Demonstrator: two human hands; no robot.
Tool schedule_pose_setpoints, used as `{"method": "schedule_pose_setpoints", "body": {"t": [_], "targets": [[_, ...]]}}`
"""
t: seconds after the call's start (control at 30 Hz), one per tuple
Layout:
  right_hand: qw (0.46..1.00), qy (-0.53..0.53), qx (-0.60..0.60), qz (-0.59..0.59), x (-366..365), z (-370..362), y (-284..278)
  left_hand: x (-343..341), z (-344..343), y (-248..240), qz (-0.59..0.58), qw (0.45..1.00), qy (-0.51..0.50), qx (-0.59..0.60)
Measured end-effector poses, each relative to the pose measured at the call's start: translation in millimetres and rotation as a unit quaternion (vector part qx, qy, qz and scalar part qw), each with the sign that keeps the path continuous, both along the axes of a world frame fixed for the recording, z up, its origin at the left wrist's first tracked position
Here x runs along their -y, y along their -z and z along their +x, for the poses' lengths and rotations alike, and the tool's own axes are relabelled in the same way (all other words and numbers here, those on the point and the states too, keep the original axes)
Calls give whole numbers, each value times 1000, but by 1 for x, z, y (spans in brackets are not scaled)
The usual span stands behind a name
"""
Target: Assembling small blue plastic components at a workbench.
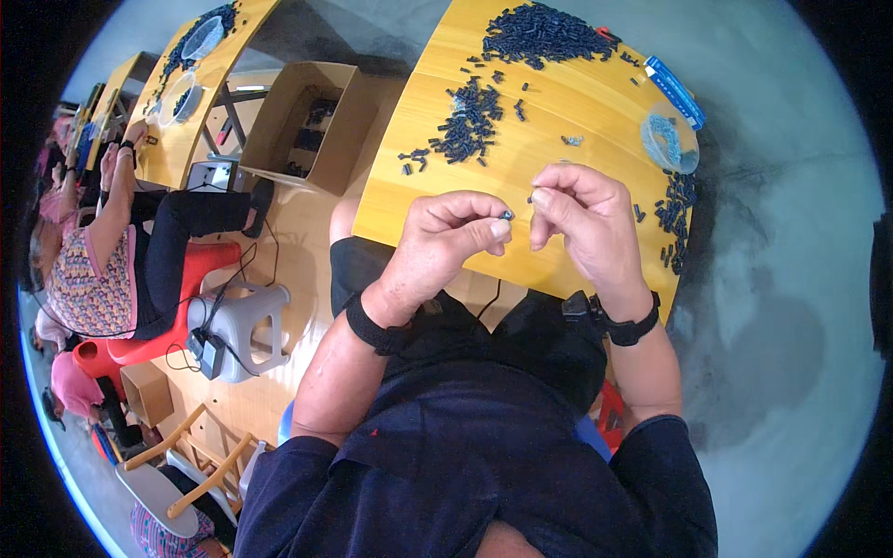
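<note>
Above the near edge of the yellow table [409, 200], both my hands work close together. My left hand [451, 228] pinches a small black cylindrical piece [507, 215] between thumb and forefinger, its end facing my right hand. A short gap away, my right hand [586, 214] has thumb and forefinger pressed together on a tiny dark bit, too small to name. Beyond the hands lie a loose pile of short black tube-like pieces [470, 126] and a few small light-coloured bits [572, 140].
A larger heap of black pieces [544, 35] covers the far end. On the right stand a clear tub of pale blue parts [668, 144] and a blue-and-white box [674, 91], with more black pieces [676, 219]. A cardboard box [307, 130] and a seated person [102, 270] are left.
</note>
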State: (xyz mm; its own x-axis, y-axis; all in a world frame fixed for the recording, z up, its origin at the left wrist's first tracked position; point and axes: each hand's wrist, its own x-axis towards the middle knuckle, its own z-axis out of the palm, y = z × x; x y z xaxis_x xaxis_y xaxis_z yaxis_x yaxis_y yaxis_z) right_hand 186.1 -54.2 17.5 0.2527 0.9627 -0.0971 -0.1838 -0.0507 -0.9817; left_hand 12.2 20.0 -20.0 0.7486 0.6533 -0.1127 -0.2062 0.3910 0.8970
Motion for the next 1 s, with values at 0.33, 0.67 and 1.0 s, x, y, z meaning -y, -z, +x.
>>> {"method": "schedule_pose_setpoints", "body": {"t": [0.33,0.67,1.0], "targets": [[998,-3,48,42,15,-15,-10,8,-2,-5,6,1000,5,-5],[994,-13,91,66,19,-19,-11,8,-5,-9,29,999,32,-11],[981,-22,165,99,18,-18,-11,8,-5,-11,24,999,32,-26]]}}
